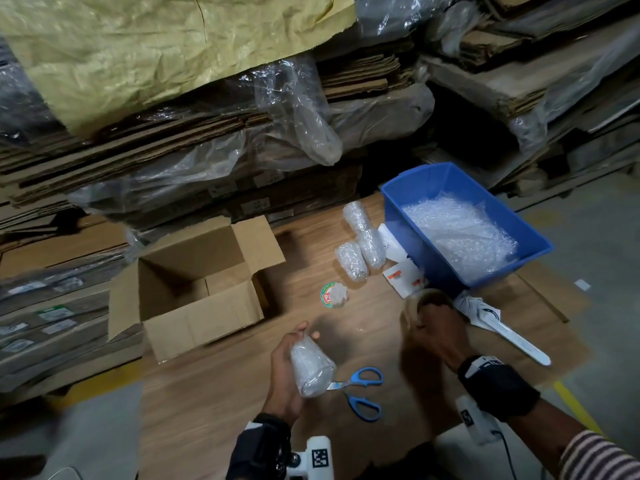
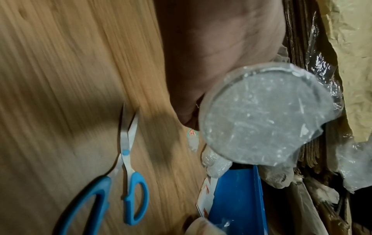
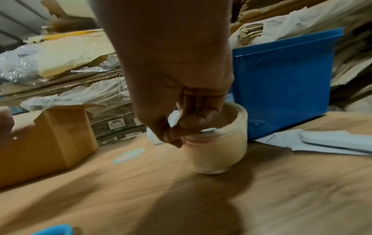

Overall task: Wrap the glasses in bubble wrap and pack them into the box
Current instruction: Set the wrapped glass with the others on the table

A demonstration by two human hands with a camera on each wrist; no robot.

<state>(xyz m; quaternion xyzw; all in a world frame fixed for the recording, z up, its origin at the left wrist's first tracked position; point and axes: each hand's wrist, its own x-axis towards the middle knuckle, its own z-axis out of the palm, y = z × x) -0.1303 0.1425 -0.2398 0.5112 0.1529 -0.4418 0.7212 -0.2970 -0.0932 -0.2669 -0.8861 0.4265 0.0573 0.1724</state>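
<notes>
My left hand point(image 1: 294, 351) grips a glass wrapped in bubble wrap point(image 1: 311, 370), tilted above the wooden table; the left wrist view faces its round base point(image 2: 261, 117). My right hand point(image 1: 436, 330) holds a roll of brownish packing tape point(image 1: 429, 303) just in front of the blue bin, fingers hooked into its core point(image 3: 221, 151). Three more wrapped glasses point(image 1: 360, 244) lie together left of the bin. The open, empty cardboard box point(image 1: 194, 282) stands at the left.
A blue bin point(image 1: 412, 230) at the right holds loose bubble wrap point(image 1: 457, 233). Blue-handled scissors point(image 1: 360, 393) lie between my hands. A round sticker point(image 1: 332, 295) and white paper packets point(image 1: 403, 275) lie on the table. Stacked flat cardboard point(image 1: 207, 150) rises behind.
</notes>
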